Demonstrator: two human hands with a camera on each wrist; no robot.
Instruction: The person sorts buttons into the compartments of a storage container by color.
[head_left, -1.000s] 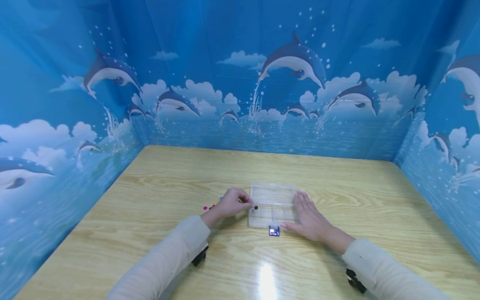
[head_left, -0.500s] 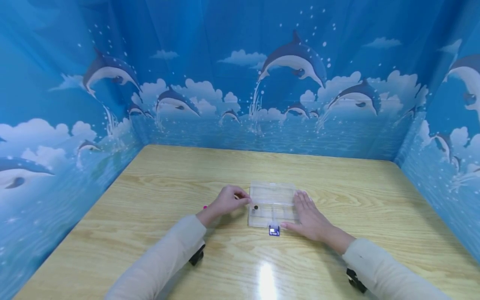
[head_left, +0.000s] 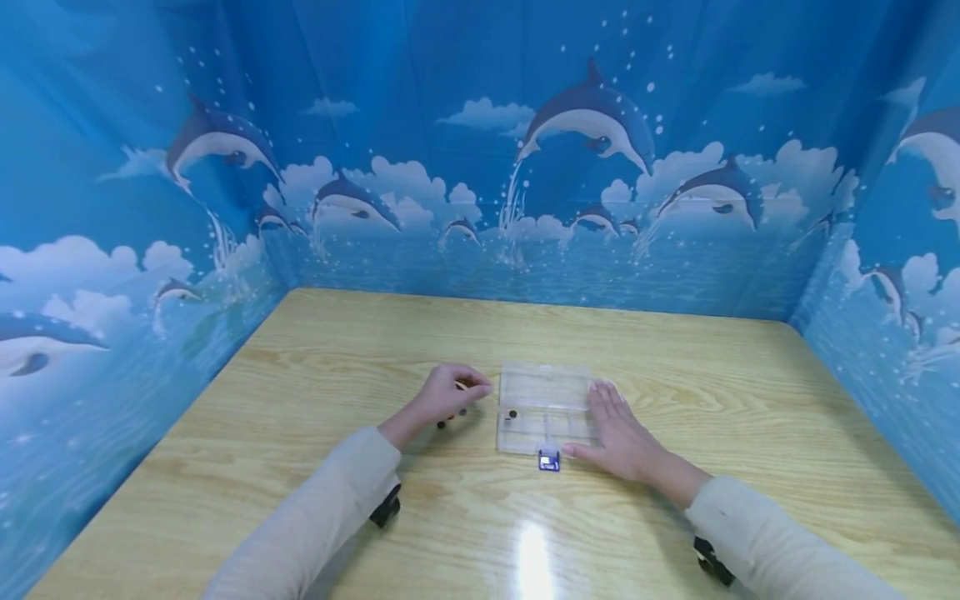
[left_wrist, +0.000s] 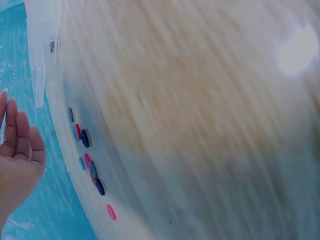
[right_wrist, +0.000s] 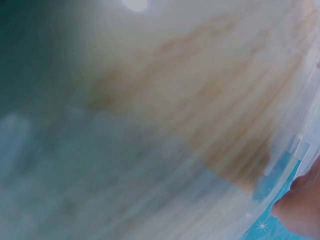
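My left hand hovers over the table, left of a clear plastic divided box, fingers loosely bent and nothing seen between them. Beneath and beside it are several small round buttons; the left wrist view shows dark, blue, red and pink ones, such as a pink button. The box's lid lies back, and a dark button sits in its left compartment. My right hand rests with straight fingers along the box's right side, thumb at its front edge.
A blue-edged tag stands at the front middle of the box. The wood-grain table is bordered by a dolphin-print curtain at the back and sides. Light glares on the table in front.
My left hand has drawn away from the box, left and slightly back, with the dark button staying in the compartment. Some dark buttons now show under the hand. My right hand has stayed put.
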